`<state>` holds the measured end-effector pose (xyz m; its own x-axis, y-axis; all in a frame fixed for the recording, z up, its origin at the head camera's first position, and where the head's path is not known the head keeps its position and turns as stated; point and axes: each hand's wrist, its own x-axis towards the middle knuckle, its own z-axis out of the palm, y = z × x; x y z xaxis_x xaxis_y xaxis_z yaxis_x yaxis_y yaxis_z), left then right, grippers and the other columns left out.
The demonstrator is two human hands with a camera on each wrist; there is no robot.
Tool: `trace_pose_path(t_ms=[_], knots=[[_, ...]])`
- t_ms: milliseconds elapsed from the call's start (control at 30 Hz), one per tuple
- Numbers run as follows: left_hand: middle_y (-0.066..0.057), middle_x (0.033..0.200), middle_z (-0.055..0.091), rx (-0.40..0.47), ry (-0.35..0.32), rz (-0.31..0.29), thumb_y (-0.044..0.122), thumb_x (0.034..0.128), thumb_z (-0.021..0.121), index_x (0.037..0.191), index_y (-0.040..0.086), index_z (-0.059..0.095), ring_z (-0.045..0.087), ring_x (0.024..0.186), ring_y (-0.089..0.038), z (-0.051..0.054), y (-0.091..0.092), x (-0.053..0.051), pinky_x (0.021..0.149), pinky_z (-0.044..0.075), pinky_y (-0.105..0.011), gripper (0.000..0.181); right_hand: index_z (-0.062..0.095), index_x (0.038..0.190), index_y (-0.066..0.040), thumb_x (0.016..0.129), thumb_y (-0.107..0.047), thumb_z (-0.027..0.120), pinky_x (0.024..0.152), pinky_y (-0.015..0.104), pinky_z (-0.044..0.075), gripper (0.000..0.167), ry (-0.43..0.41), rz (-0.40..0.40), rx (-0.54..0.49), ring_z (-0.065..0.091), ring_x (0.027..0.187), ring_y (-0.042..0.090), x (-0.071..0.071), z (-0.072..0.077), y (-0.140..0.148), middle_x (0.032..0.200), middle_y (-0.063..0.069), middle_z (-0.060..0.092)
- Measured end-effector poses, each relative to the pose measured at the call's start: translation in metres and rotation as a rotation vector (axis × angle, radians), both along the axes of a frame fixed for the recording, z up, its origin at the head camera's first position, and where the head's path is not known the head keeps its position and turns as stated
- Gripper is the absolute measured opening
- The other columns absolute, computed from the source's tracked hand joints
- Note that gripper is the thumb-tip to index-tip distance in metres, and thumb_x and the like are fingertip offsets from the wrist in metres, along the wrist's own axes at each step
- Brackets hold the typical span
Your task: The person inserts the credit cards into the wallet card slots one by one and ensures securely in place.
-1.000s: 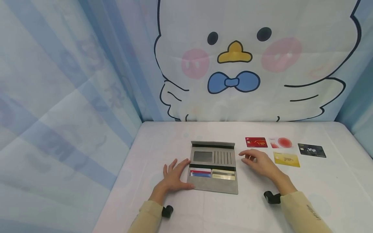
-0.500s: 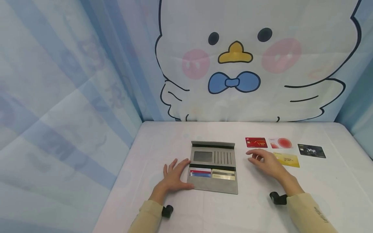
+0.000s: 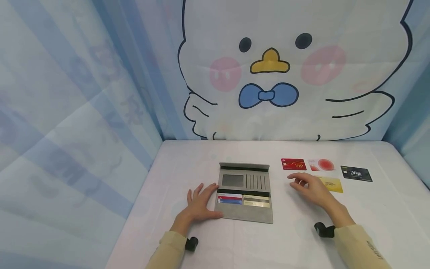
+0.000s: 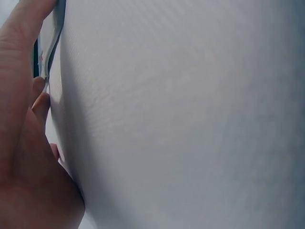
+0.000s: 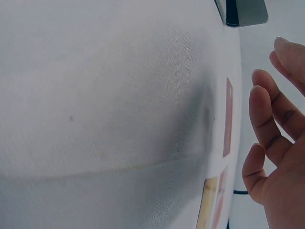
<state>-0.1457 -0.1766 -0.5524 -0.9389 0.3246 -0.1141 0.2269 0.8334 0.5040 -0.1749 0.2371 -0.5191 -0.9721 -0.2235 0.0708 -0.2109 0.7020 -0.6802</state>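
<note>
A grey wallet (image 3: pixel 243 215) lies unfolded on the table. Its lower half holds a red, white and blue card (image 3: pixel 230 199) and gold-toned cards (image 3: pixel 256 201) side by side in the pockets. With fingers spread, my left hand (image 3: pixel 199 207) rests at the wallet's left edge, thumb at the lower corner and forefinger higher up. My right hand (image 3: pixel 312 189) hovers over the table right of the wallet, fingers loosely bent and nothing in them; the right wrist view also shows this hand (image 5: pixel 281 138) raised above the surface. It partly covers a yellow card (image 3: pixel 332 184).
Behind the right hand lie a red VIP card (image 3: pixel 293 164), a white card with a red circle (image 3: pixel 321 165) and a black Vip card (image 3: pixel 356 173). A cartoon-printed curtain (image 3: pixel 268 123) hangs at the table's back edge.
My right hand has drawn away from the wallet to the right, covering part of the yellow card. The left hand stays at the wallet's edge.
</note>
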Motion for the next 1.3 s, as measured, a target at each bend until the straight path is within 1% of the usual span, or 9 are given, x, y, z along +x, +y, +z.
trace_pose_path(t_ms=[167,267,400,533,667,767,833,967,1300], knots=[[0.000,0.162,0.033,0.006,0.014,0.015,0.057,0.0775,0.079,0.156,0.024,0.039,0.011,0.151,-0.036,0.001,0.002,0.001,0.114,-0.006,-0.067,0.094,0.068,0.124,-0.004,0.095,-0.014,0.072,0.072,0.022,0.050,0.031,-0.005,0.003,-0.005,0.055,0.088,0.023,0.001,0.000,0.003,0.094,0.003,0.062],[-0.003,0.160,0.037,0.032,0.042,0.016,0.054,0.0787,0.080,0.154,0.019,0.042,0.014,0.150,-0.038,0.004,0.004,0.002,0.115,-0.003,-0.067,0.090,0.068,0.124,-0.005,0.095,-0.014,0.071,0.072,0.022,0.050,0.031,-0.008,-0.001,-0.002,0.055,0.089,0.023,0.002,0.000,0.004,0.094,0.003,0.061],[-0.010,0.155,0.042,0.085,0.094,-0.009,0.044,0.0809,0.081,0.148,0.010,0.048,0.020,0.147,-0.041,0.005,0.004,0.001,0.117,0.005,-0.064,0.083,0.068,0.124,-0.005,0.095,-0.014,0.071,0.072,0.022,0.050,0.030,-0.007,-0.013,0.000,0.055,0.089,0.023,0.004,-0.001,0.004,0.095,0.003,0.061],[-0.013,0.151,0.047,0.160,0.134,-0.038,0.038,0.0813,0.083,0.144,0.007,0.051,0.025,0.146,-0.040,0.001,0.001,-0.004,0.118,0.009,-0.062,0.077,0.068,0.124,-0.005,0.095,-0.015,0.071,0.073,0.022,0.050,0.031,-0.012,-0.015,0.000,0.055,0.089,0.023,0.005,-0.001,0.004,0.095,0.003,0.061],[-0.011,0.152,0.046,0.219,0.114,-0.043,0.037,0.0815,0.084,0.146,0.010,0.050,0.026,0.147,-0.035,-0.004,-0.002,-0.008,0.120,0.008,-0.056,0.078,0.067,0.125,-0.005,0.095,-0.016,0.071,0.072,0.022,0.050,0.032,-0.022,-0.016,0.002,0.055,0.089,0.022,0.006,-0.004,0.005,0.094,0.003,0.061],[-0.009,0.153,0.045,0.240,0.087,-0.054,0.037,0.0817,0.083,0.148,0.011,0.047,0.026,0.148,-0.033,-0.006,-0.002,-0.009,0.122,0.007,-0.051,0.080,0.067,0.126,-0.005,0.096,-0.016,0.071,0.073,0.022,0.050,0.033,-0.023,-0.017,0.004,0.055,0.088,0.022,0.006,-0.005,0.004,0.094,0.003,0.061],[-0.009,0.153,0.045,0.246,0.087,-0.077,0.036,0.0814,0.084,0.148,0.010,0.046,0.027,0.148,-0.034,-0.006,-0.002,-0.010,0.121,0.007,-0.051,0.081,0.067,0.126,-0.005,0.095,-0.016,0.071,0.073,0.022,0.050,0.033,-0.024,-0.019,0.005,0.055,0.088,0.022,0.006,-0.005,0.005,0.094,0.003,0.061],[-0.010,0.152,0.046,0.220,0.104,-0.119,0.037,0.0803,0.084,0.148,0.007,0.046,0.028,0.146,-0.037,-0.006,-0.002,-0.010,0.120,0.009,-0.056,0.083,0.067,0.126,-0.005,0.095,-0.016,0.071,0.072,0.022,0.049,0.033,-0.032,-0.021,0.002,0.055,0.088,0.022,0.008,-0.006,0.006,0.093,0.003,0.061],[-0.011,0.152,0.046,0.170,0.137,-0.148,0.040,0.0777,0.085,0.148,0.007,0.046,0.029,0.145,-0.037,-0.005,-0.002,-0.010,0.119,0.013,-0.057,0.087,0.065,0.129,-0.005,0.096,-0.018,0.071,0.072,0.022,0.049,0.036,-0.042,-0.034,0.007,0.055,0.090,0.023,0.012,-0.005,0.012,0.094,0.004,0.060]])
